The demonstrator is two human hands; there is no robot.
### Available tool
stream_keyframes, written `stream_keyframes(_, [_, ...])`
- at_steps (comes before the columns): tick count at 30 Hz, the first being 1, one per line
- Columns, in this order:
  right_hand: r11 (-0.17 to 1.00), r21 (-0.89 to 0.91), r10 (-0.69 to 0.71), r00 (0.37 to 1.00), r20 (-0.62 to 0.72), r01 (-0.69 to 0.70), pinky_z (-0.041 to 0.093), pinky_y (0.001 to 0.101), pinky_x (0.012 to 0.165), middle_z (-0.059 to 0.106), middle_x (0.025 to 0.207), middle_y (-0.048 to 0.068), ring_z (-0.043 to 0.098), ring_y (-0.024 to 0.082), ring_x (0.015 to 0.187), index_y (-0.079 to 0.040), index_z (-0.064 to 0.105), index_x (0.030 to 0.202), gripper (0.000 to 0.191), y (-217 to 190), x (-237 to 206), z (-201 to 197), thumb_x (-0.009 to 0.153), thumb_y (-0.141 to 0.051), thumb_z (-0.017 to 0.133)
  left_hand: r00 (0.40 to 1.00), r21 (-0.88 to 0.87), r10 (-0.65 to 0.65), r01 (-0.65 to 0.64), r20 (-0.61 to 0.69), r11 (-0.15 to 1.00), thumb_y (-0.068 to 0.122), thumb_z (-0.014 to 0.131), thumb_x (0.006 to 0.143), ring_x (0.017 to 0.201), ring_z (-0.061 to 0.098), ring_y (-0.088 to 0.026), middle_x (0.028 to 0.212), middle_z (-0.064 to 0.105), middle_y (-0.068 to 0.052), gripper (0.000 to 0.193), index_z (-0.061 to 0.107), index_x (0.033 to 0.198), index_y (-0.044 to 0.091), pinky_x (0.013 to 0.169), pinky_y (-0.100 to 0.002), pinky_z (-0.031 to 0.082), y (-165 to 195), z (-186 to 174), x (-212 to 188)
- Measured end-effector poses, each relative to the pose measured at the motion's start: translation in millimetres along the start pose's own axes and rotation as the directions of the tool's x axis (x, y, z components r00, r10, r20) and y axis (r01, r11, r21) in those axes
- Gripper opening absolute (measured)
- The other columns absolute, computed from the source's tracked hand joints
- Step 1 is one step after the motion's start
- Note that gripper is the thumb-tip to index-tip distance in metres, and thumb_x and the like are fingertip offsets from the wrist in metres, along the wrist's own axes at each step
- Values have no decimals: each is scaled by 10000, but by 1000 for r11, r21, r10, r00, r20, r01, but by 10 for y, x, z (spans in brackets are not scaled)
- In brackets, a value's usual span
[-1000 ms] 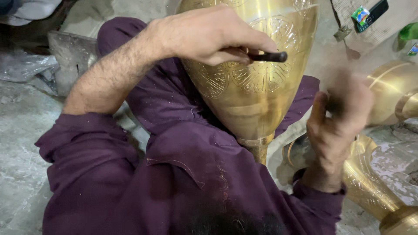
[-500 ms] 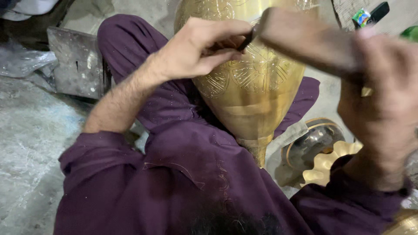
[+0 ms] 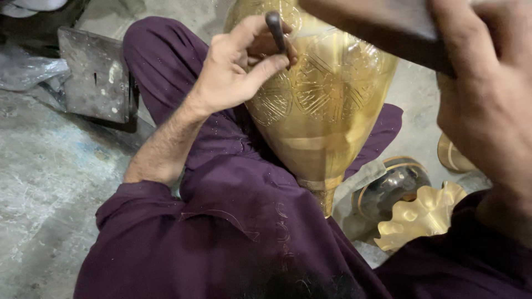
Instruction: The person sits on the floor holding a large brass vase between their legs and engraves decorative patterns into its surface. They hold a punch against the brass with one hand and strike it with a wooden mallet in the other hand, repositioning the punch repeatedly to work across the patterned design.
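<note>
A large engraved brass vase (image 3: 327, 105) lies across my lap, its narrow neck pointing toward me. My left hand (image 3: 238, 66) grips a short dark metal punch (image 3: 275, 30) and holds its tip against the vase's upper side. My right hand (image 3: 487, 94) is raised close to the camera at the right, closed around a brown wooden mallet (image 3: 382, 27) that hangs above the vase and the punch. The mallet's ends run out of view.
I sit on a dusty grey floor (image 3: 39, 182) in purple clothes. A grey metal block (image 3: 97, 77) lies at the upper left. A scalloped brass piece (image 3: 424, 216) and a dark round brass-rimmed part (image 3: 390, 188) sit by my right knee.
My right hand has risen from low at the right to high near the camera, bringing the mallet over the vase. My left hand turned the punch from lying sideways to standing on the brass.
</note>
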State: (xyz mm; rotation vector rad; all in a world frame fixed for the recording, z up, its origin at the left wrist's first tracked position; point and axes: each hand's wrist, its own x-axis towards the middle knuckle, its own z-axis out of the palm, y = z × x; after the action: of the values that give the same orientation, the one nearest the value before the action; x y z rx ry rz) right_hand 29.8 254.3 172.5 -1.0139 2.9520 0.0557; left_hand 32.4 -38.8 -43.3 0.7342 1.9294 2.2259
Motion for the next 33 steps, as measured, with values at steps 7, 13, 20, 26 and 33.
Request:
stream_keyframes(7, [988, 45, 147, 988, 50, -149, 542, 461, 778, 638, 1134, 193, 657, 374, 927, -60, 515, 1540, 679, 104, -189, 384, 936, -62, 826, 973, 154, 103, -136, 207, 979, 41, 715, 1127, 1098, 792, -209, 1185, 763, -111, 411, 492, 1472, 54, 998, -322, 660, 196, -13, 302])
stream_keyframes(13, [971, 90, 219, 975, 49, -222, 567, 469, 902, 634, 1252, 227, 671, 381, 1057, -42, 476, 1588, 717, 267, -688, 562, 955, 34, 804, 930, 209, 175, -250, 322, 945, 42, 726, 1083, 1071, 757, -263, 1201, 728, -139, 455, 484, 1469, 50, 996, -390, 619, 323, -26, 553])
stream_keyframes(20, [819, 471, 369, 929, 4, -327, 541, 334, 1002, 607, 1264, 179, 648, 306, 1131, -3, 438, 1487, 494, 218, -864, 297, 1051, 135, 626, 904, 140, 158, -230, 396, 963, 72, 750, 1063, 1089, 779, -237, 1192, 746, -93, 483, 537, 1496, 97, 980, -375, 636, 374, -59, 669])
stream_keyframes(26, [971, 170, 172, 985, -9, -168, 580, 347, 960, 652, 1322, 188, 665, 306, 1127, -24, 506, 1481, 414, 209, -431, -53, 1126, 162, 611, 930, 91, 167, -206, 326, 974, 58, 747, 1078, 1099, 775, -244, 1212, 754, -101, 419, 542, 1443, 80, 995, -366, 635, 381, -86, 639])
stream_keyframes(33, [991, -123, -42, 999, 15, 43, 587, 369, 848, 693, 1162, 219, 708, 323, 982, 49, 594, 1446, 351, 127, 128, -278, 1102, 96, 646, 976, 140, 59, -89, 209, 986, 54, 732, 1041, 1050, 795, -203, 1170, 765, -96, 476, 547, 1478, 91, 957, -338, 656, 348, -26, 545])
